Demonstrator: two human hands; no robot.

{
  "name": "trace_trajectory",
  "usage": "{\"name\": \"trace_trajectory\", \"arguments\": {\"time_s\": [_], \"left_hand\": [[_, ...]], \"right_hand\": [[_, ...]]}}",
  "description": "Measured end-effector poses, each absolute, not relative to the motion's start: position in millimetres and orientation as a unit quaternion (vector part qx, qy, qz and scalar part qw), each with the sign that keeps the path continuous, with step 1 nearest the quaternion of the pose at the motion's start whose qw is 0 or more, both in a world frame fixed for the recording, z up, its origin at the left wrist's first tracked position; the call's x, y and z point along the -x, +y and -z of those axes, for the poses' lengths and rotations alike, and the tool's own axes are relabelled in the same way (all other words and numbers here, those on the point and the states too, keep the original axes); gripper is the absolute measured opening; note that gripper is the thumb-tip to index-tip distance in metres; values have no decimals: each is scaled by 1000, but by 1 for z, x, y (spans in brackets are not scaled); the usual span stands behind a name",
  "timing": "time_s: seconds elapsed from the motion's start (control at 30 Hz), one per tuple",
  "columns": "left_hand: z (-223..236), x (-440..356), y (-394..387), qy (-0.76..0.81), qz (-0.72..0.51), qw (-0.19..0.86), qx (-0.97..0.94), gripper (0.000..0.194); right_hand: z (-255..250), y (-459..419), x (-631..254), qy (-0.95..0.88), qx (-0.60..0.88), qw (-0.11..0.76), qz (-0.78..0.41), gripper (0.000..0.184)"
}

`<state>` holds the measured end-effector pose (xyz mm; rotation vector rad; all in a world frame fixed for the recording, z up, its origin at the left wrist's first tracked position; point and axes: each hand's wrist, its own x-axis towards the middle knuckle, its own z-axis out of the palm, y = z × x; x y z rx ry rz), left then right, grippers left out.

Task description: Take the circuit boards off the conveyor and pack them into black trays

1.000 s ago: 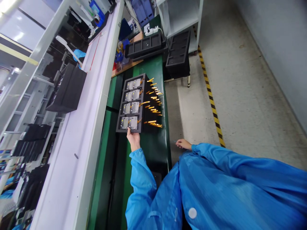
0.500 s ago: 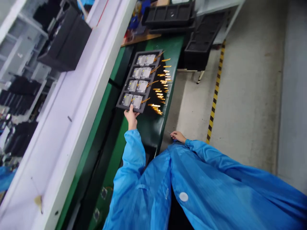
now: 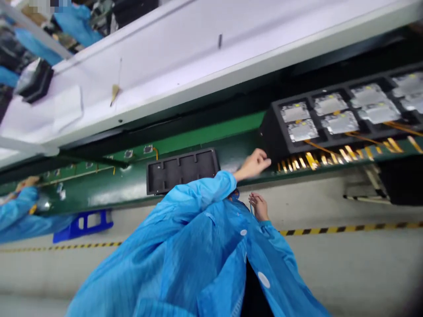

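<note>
Above a long green bench [image 3: 231, 152], a white shelf [image 3: 172, 61] is seen slanting across the head view, and the workplace behind it is blurred and cut off at the upper left. On the bench at the right, a stack of black trays [image 3: 271, 136] is set; its far end is cut off by the picture edge. Silvery boards [image 3: 302, 130] are held in pairs in the top compartments, and gold ribbons [image 3: 310, 160] are seen sticking out along the near side, smeared by motion.

The left hand [image 3: 253, 165] is held just beside the stack's near end, its fingers loosely bent; whether the stack is touched, or the fingertips meet, cannot be told. The right hand [image 3: 258, 206] is held low in front of the coat, fingers curled; whether anything is clamped between them cannot be made out.

Farther left, another black tray [image 3: 190, 167] is partly hidden by the left sleeve [image 3: 211, 189]. At the left edge, a co-worker's hand [image 3: 28, 182] is blurred, and a blue stool [image 3: 82, 224] is partly covered by that person's clothing.
</note>
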<state>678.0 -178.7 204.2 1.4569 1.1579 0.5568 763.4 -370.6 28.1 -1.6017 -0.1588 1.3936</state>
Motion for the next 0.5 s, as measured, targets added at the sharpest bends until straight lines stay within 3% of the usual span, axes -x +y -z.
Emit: {"name": "trace_trajectory", "arguments": {"time_s": [0.07,0.2,0.37,0.5], "left_hand": [[-188,-654,-234,397,-146,625,-655,9],[-164,-631,-301,267,-107,666,-688,12],[-146,-619,-290,436,-124,607,-652,19],[-135,-599,-288,514,-84,624,-583,17]], "right_hand": [[-34,-355,-764,-48,632,512,-580,33],[-43,-299,-761,-41,608,499,-616,24],[-44,-241,-734,-32,618,441,-650,17],[-39,-238,-708,-73,618,402,-671,13]]}}
